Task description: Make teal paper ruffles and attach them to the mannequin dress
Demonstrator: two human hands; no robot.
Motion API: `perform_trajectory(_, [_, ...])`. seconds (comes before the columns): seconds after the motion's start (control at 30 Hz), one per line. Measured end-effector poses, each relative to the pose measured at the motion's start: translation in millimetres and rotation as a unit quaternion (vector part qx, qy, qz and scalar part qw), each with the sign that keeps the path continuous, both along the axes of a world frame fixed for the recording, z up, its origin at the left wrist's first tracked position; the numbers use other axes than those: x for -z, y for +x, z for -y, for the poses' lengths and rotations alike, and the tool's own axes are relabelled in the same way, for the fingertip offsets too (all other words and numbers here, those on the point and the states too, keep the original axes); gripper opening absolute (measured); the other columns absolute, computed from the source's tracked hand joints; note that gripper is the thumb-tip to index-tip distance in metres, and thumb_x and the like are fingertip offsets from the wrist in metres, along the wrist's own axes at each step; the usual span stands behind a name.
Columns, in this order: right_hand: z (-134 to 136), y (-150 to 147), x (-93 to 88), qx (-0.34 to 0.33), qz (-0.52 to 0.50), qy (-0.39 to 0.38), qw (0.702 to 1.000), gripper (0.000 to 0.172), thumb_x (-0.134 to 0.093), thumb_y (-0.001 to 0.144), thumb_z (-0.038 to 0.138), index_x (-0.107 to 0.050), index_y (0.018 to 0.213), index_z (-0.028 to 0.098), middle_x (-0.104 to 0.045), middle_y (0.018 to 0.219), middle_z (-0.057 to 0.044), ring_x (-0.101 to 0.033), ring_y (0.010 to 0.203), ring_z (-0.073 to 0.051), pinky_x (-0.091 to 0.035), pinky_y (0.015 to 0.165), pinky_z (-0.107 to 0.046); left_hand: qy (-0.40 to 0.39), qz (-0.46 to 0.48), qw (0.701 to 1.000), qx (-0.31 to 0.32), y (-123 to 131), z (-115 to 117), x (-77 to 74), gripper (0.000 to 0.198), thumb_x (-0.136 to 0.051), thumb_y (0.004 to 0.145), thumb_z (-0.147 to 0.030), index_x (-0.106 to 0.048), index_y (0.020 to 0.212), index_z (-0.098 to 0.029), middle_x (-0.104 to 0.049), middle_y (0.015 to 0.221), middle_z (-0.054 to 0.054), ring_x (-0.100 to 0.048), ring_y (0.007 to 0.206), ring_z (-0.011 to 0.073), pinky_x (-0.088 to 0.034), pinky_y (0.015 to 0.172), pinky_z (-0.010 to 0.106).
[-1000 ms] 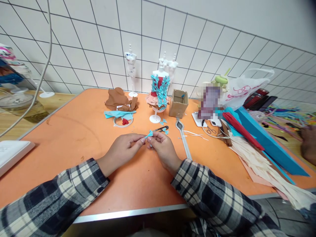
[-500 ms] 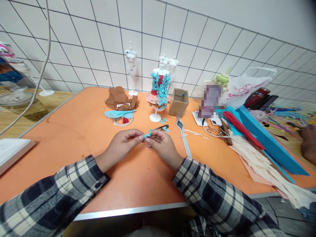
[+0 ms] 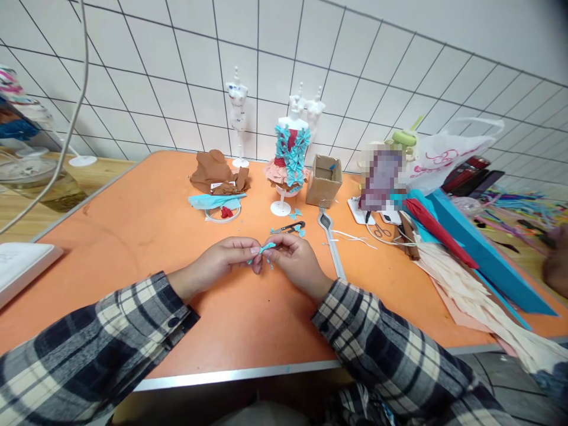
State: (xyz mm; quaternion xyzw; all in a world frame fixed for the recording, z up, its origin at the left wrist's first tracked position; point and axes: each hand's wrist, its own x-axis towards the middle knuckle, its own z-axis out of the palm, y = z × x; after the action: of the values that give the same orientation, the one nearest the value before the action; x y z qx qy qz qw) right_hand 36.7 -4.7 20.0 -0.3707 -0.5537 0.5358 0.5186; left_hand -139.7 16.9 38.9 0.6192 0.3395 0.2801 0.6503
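Observation:
Both hands meet over the middle of the orange table [image 3: 146,236]. My left hand [image 3: 222,260] and my right hand [image 3: 295,260] each pinch an end of a small turquoise paper bow [image 3: 265,248] with their fingertips. Just beyond the hands lie small black snips [image 3: 290,227] and a few turquoise scraps. Farther back stands a white mini mannequin [image 3: 290,157] dressed in turquoise bows, red and pink paper.
A small cardboard box [image 3: 323,180], brown crumpled paper [image 3: 215,171], a tape ring [image 3: 220,214] and two bare mini mannequins stand at the back. Paper sheets in blue, red and cream [image 3: 461,254], a plastic bag and a phone on a stand crowd the right. Another person's hand [image 3: 557,260] is at the right edge.
The hands stayed together while the fingers worked the bow, which sank slightly and turned. The view shifted a little to the right.

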Motion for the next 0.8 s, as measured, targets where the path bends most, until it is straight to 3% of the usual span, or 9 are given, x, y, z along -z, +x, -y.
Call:
perform_trajectory(0.1, [0.3, -0.5, 1.5, 0.000, -0.003, 0.008, 1.000, 0.022, -0.072, 0.073, 0.040, -0.060, 0.077, 0.022, -0.062, 0.073, 0.001, -0.058, 0.069, -0.015, -0.049, 0.067, -0.030, 0.004, 0.001, 1.000, -0.005, 1.6, 1.0, 0.7, 0.041, -0.060, 0.080, -0.055, -0.062, 0.064, -0.017, -0.062, 0.065, 0.006, -0.060, 0.067, 0.0217, -0.053, 0.070, 0.037])
perform_trajectory(0.23, [-0.3, -0.6, 3.1, 0.027, 0.017, 0.006, 0.999, 0.023, -0.069, 0.075, 0.041, -0.056, 0.080, 0.022, -0.060, 0.074, 0.001, -0.056, 0.070, -0.014, -0.047, 0.063, -0.026, 0.132, -0.054, 0.986, -0.090, 2.8, 1.5, 0.9, 0.038, -0.066, 0.077, -0.054, -0.061, 0.090, -0.018, -0.066, 0.078, 0.004, -0.062, 0.074, 0.0190, -0.052, 0.071, 0.032])
perform_trajectory(0.37, [-1.2, -0.3, 3.4, 0.029, 0.032, 0.001, 0.999, 0.025, -0.069, 0.076, 0.042, -0.054, 0.081, 0.022, -0.057, 0.073, 0.002, -0.055, 0.068, -0.013, -0.046, 0.062, -0.024, 0.205, -0.118, 0.964, -0.119, 2.7, 2.1, 0.3, 0.035, -0.064, 0.078, -0.052, -0.063, 0.086, -0.018, -0.069, 0.083, 0.005, -0.063, 0.076, 0.0183, -0.052, 0.073, 0.029])
perform_trajectory(0.53, [-3.8, 1.5, 4.2, 0.016, 0.035, -0.011, 0.999, 0.026, -0.072, 0.072, 0.040, -0.056, 0.083, 0.022, -0.055, 0.071, 0.003, -0.053, 0.067, -0.012, -0.046, 0.061, -0.024, 0.227, -0.144, 0.957, -0.111, 1.2, 1.2, -1.2, 0.033, -0.057, 0.082, -0.050, -0.066, 0.085, -0.018, -0.069, 0.076, 0.003, -0.063, 0.073, 0.0179, -0.051, 0.072, 0.028])
perform_trajectory(0.8, [-2.1, 2.2, 6.1, 0.015, 0.039, 0.008, 0.999, 0.021, -0.070, 0.074, 0.036, -0.058, 0.084, 0.022, -0.058, 0.074, 0.001, -0.055, 0.069, -0.013, -0.046, 0.061, -0.025, 0.171, -0.085, 0.980, -0.054, -0.6, -2.8, 1.6, 0.033, -0.055, 0.086, -0.048, -0.062, 0.075, -0.018, -0.062, 0.069, 0.001, -0.058, 0.069, 0.0158, -0.047, 0.071, 0.027])
